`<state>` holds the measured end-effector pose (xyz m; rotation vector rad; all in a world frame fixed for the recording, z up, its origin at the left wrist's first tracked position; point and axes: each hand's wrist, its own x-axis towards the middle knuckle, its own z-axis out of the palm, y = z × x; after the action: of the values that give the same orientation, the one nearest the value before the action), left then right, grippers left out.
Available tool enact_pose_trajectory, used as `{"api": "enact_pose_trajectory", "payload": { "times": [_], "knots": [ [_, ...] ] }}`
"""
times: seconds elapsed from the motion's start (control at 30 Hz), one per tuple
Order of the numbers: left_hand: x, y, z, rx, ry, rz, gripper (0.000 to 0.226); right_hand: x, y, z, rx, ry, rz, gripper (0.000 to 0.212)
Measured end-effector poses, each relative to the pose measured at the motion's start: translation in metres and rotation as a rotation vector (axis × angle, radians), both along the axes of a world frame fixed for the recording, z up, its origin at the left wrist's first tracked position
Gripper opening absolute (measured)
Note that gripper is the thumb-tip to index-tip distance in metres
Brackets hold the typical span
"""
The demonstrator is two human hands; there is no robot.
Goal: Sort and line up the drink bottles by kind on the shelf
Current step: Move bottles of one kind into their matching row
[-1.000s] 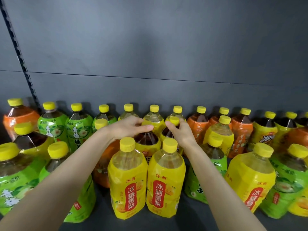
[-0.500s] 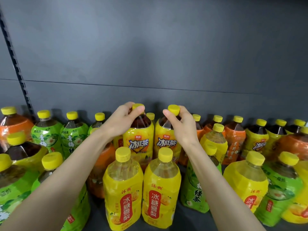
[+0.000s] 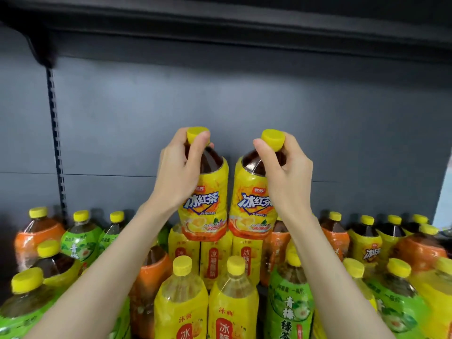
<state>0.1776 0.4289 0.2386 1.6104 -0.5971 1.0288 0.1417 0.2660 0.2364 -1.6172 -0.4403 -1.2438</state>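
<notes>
- The fingers (image 3: 200, 140) of the left hand (image 3: 176, 174) are curled round the neck of the left bottle (image 3: 205, 206), with the thumb tip against its yellow cap (image 3: 195, 132).
- The fingers (image 3: 263, 148) of the right hand (image 3: 287, 174) pinch the neck of the right bottle (image 3: 252, 206) in the same way, just under its own cap (image 3: 273, 137).
- Both held bottles hang upright below the fingers, side by side and almost touching. They are dark tea with yellow labels that turn orange at the bottom.
- Their bases are in the air, above the caps of the bottles standing underneath.
- Straight below the fingers stands a row of yellow pear drinks (image 3: 215, 263), with two more pear bottles (image 3: 182, 311) nearer the camera between the forearms.
- Just outside the left forearm is an orange bottle (image 3: 149, 277). Further left stand green tea bottles (image 3: 82, 243) and another orange one.
- Beside the right forearm is a green bottle (image 3: 289, 307). Further right, an iced tea (image 3: 367, 248) of the same kind as the held pair stands among orange, yellow and green ones, all mixed together.
- Behind the fingers is the dark back panel (image 3: 244, 106). A slotted rail (image 3: 55, 123) runs up it well to the left.
- Above everything is the edge of the upper shelf (image 3: 220, 20).
</notes>
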Motion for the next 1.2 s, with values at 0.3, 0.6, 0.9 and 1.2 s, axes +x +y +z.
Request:
{"api": "enact_pose_trajectory", "payload": {
  "times": [0.3, 0.6, 0.9, 1.2],
  "knots": [
    [-0.088, -0.023, -0.007, 0.047, -0.100, 0.109, 0.035, -0.075, -0.027, -0.009, 0.013, -0.040, 0.094, 0.010],
    [-0.143, -0.051, -0.090, 0.057, 0.119, 0.167, 0.042, -0.118, -0.053, -0.088, 0.020, 0.240, 0.165, 0.016],
    [-0.149, -0.042, -0.167, 0.114, 0.270, 0.260, 0.063, -0.122, -0.038, -0.171, 0.011, 0.460, 0.178, 0.050],
    [-0.129, -0.032, -0.192, 0.124, 0.346, 0.232, 0.052, -0.104, -0.021, -0.192, 0.045, 0.514, 0.102, 0.031]
  ]
}}
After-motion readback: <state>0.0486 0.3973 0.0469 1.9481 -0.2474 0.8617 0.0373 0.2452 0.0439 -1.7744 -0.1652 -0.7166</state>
